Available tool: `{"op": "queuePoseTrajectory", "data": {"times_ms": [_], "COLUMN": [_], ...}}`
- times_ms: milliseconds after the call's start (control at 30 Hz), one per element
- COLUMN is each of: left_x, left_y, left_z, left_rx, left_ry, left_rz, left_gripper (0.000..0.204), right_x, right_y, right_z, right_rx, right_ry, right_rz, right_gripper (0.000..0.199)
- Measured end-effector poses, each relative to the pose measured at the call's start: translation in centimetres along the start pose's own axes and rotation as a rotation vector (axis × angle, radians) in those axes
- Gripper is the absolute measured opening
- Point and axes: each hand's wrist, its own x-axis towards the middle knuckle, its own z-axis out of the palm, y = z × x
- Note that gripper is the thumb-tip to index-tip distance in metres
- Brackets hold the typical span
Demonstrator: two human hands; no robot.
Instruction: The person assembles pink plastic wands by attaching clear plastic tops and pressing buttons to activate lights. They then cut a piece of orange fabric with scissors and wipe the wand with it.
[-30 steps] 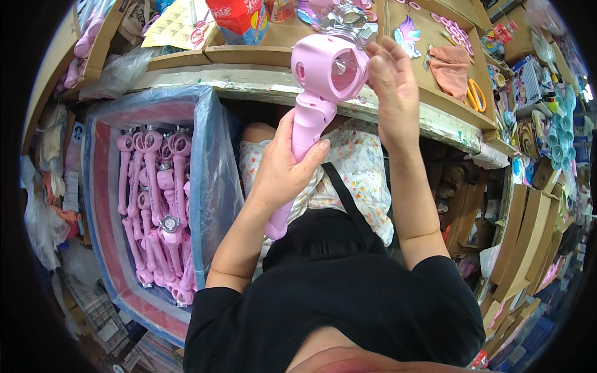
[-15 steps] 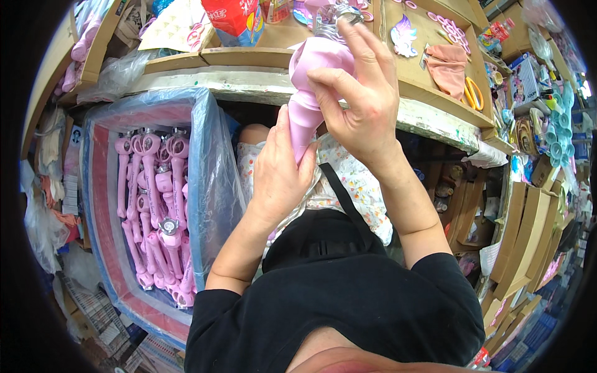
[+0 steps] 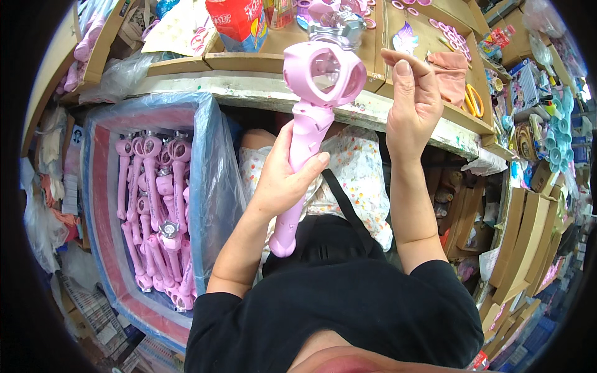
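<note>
My left hand [image 3: 289, 180] grips the handle of a pink wand [image 3: 305, 140], fingers wrapped around the shaft and thumb laid along its right side. The wand is held in front of my body, over my lap, and tilted: its rounded head points up toward the workbench [image 3: 249, 89], and its lower end extends below my grip toward my black shirt [image 3: 336, 298]. The head is a hollow frame with large windows; a clear and silvery part [image 3: 339, 32] shows at its upper end. My right hand [image 3: 413, 115] is raised to the right of the wand head, apart from it, with the fingers bent loosely and the thumb directed upward; I see no object in its grasp. A floral garment [image 3: 357, 177] covers my lap, crossed by a black strap [image 3: 341, 202]. To my left stands a blue-rimmed bin [image 3: 204, 186] with a transparent plastic liner; it contains many pink wands [image 3: 148, 165] laid close together lengthwise. On the bench, a cardboard tray at the right holds a purple and blue wing-shaped piece [image 3: 405, 40], pink ring-shaped parts [image 3: 453, 38], a salmon cloth [image 3: 449, 73] and an orange-handled tool [image 3: 475, 102] just beside the cloth. At the left of the bench stands a red pouch [image 3: 233, 22], with a pale sheet [image 3: 177, 31] near it. Cardboard pieces [image 3: 528, 230] stand at the far right.
</note>
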Motion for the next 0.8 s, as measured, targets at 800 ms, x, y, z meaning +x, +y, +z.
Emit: {"op": "queuePoseTrajectory", "data": {"times_ms": [800], "left_x": [-0.1], "left_y": [-0.4], "left_z": [1.5], "left_rx": [0.732], "left_ry": [0.275], "left_rz": [0.269], "left_gripper": [0.068], "right_x": [-1.6], "right_y": [0.2], "right_z": [3.5], "right_rx": [-0.540], "right_ry": [-0.178], "right_rz": [-0.550], "right_gripper": [0.021]}}
